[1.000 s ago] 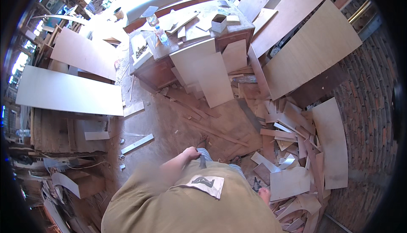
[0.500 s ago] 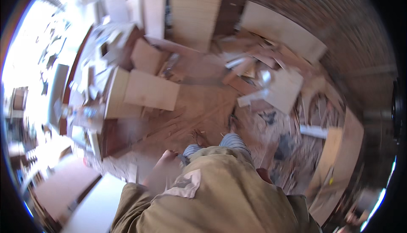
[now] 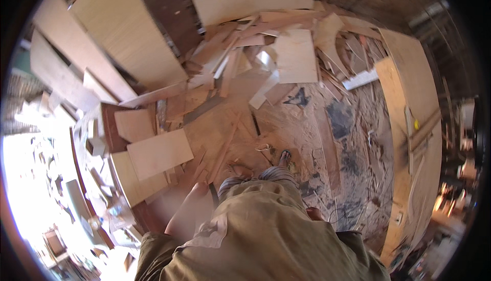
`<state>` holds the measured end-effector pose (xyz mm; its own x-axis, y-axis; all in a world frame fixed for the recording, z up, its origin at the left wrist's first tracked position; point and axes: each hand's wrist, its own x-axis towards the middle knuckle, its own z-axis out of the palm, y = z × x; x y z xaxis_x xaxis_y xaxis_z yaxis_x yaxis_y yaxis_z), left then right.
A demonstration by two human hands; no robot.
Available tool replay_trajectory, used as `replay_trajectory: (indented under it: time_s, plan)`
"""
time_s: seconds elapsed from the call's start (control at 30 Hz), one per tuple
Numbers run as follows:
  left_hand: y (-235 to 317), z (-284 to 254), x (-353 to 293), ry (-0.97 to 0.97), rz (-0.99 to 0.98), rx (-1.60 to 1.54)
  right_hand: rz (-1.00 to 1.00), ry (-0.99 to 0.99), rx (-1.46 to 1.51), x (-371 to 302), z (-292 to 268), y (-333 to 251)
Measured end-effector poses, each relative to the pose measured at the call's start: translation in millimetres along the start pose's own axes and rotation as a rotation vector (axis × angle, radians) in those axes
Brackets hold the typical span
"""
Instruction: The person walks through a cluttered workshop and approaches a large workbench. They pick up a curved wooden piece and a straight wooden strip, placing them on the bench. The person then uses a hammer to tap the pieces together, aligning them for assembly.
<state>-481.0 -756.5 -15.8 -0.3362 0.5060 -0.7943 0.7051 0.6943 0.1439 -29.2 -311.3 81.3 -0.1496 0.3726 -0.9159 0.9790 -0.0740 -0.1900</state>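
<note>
My left hand (image 3: 200, 189) hangs beside my left hip, past a short khaki sleeve. Its fingers are foreshortened and blurred, so their pose does not show. A dark strip runs between this hand and my striped trouser leg (image 3: 232, 182); whether the hand touches it I cannot tell. My right hand (image 3: 314, 213) is mostly hidden behind the khaki shirt (image 3: 271, 230), with only a small dark piece of it showing at my right side. Nothing is visibly held there. Below me, a sandalled foot (image 3: 285, 157) stands on the dusty floor (image 3: 266, 143).
Offcuts and thin wood strips (image 3: 240, 58) lie heaped ahead, beside a pale square board (image 3: 295, 56). Tall panels (image 3: 128, 30) lean at the far left. A cluttered bench (image 3: 123, 194) with a board (image 3: 159, 153) stands left. Long planks (image 3: 404, 143) stand along the right.
My view has swung to the right: the offcut heap and leaning panels have shifted left in the picture. Both arms still hang at my sides.
</note>
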Motion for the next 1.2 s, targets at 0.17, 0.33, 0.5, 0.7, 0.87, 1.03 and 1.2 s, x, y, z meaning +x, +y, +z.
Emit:
replay_trajectory:
  time_s: [0.17,0.33,0.5,0.7,0.87,1.03,1.2]
  plan:
    - [59.7,-60.0,33.0,0.023,-0.237,-0.342,0.024,0.127,0.263,-13.7,-18.7,24.2]
    - [147.9,-109.8,66.6,0.158,-0.336,-0.658,-0.065,-0.017,-0.020,55.9,-68.0,111.7]
    - [248.7,-127.6,100.8,0.315,-0.236,-0.761,-0.292,0.206,-0.761,167.9,-174.4,138.2]
    - [336.7,-209.9,197.3,0.081,0.006,-0.784,-0.167,0.441,0.813,160.7,-309.8,24.9]
    - [402.4,-336.8,249.1,0.112,0.231,-0.519,-0.185,0.369,0.750,199.6,-309.5,12.5]
    - [429.1,-385.8,320.9,0.100,0.135,-0.764,-0.105,0.195,0.210,230.9,-269.6,70.3]
    - [424.0,-386.6,391.5,-0.096,0.592,0.345,0.351,0.129,0.610,219.4,-270.7,89.0]
